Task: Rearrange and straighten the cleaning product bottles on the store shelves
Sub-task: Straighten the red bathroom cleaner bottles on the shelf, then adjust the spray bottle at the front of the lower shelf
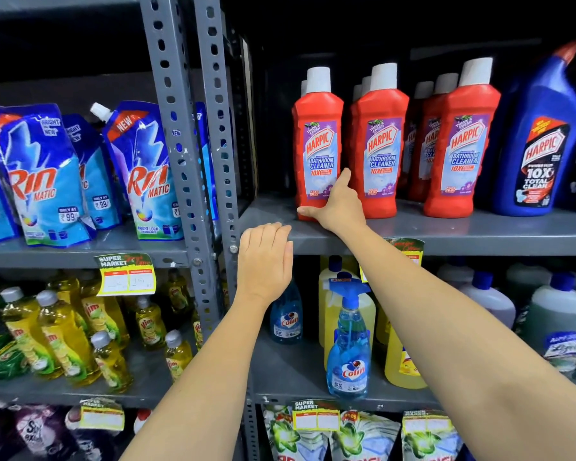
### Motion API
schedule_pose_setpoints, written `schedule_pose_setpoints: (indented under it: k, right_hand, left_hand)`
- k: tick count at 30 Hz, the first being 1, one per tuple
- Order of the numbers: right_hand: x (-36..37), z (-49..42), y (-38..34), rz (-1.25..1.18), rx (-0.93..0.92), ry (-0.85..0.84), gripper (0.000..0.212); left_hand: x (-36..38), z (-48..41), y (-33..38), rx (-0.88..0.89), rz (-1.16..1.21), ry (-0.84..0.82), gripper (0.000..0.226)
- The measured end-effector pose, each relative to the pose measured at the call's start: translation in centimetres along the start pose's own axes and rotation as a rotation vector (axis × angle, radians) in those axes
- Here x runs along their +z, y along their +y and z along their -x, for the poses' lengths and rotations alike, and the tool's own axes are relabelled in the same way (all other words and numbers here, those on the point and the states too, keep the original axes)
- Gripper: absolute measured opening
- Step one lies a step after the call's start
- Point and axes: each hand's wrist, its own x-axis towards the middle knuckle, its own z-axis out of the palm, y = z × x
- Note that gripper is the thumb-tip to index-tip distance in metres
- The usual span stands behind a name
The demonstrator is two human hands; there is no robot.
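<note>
Red Harpic bathroom cleaner bottles with white caps stand in rows on the upper right shelf [446,231]. My right hand [338,204] rests against the base of the leftmost red bottle [316,144], thumb along its foot and fingers spread between it and the second red bottle [381,144]; it touches rather than grips. A third red bottle [459,151] stands further right. My left hand [263,257] hovers in front of the shelf edge, left of the bottles, fingers loosely curled, holding nothing.
A blue Harpic bottle [542,141] stands at the right. Rin Matic pouches [44,174] fill the left shelf behind grey uprights [180,128]. Below are Colin spray bottles [348,341], yellow Vim bottles [64,334] and pale jugs [559,314].
</note>
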Motion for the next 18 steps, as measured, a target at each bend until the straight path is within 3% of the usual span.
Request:
schedule_pose_setpoints:
  k: [3,5,7,9,12,14,18]
  right_hand:
    - [-1.5,2.4,0.0,-0.036,-0.094,0.199,0.090]
    - [-2.7,5.4,0.9,-0.204,-0.203,0.378,0.062]
    - [-3.4,8.7,3.5,-0.359,-0.278,0.530,0.030]
    - [-3.4,12.1,7.4,-0.420,-0.221,0.574,0.015]
    - [-1.5,16.4,14.3,-0.325,-0.019,0.440,0.012]
    - [0.1,18.6,18.3,-0.229,0.091,0.308,0.019]
    - [3.0,20.9,23.5,-0.108,0.166,-0.013,0.045]
  left_hand:
    - [-0.2,0.5,0.4,-0.067,-0.080,0.009,0.041]
    - [-0.2,1.9,0.7,-0.151,-0.088,0.059,0.044]
    - [0.5,5.3,1.1,-0.107,-0.020,0.065,0.045]
    - [1.4,10.1,1.6,-0.009,0.089,-0.065,0.045]
    - [3.3,18.2,1.8,-0.039,0.217,-0.505,0.045]
    - [4.7,22.7,1.6,-0.071,0.160,-0.771,0.050]
    - [7.2,27.4,1.7,-0.052,0.034,-0.980,0.057]
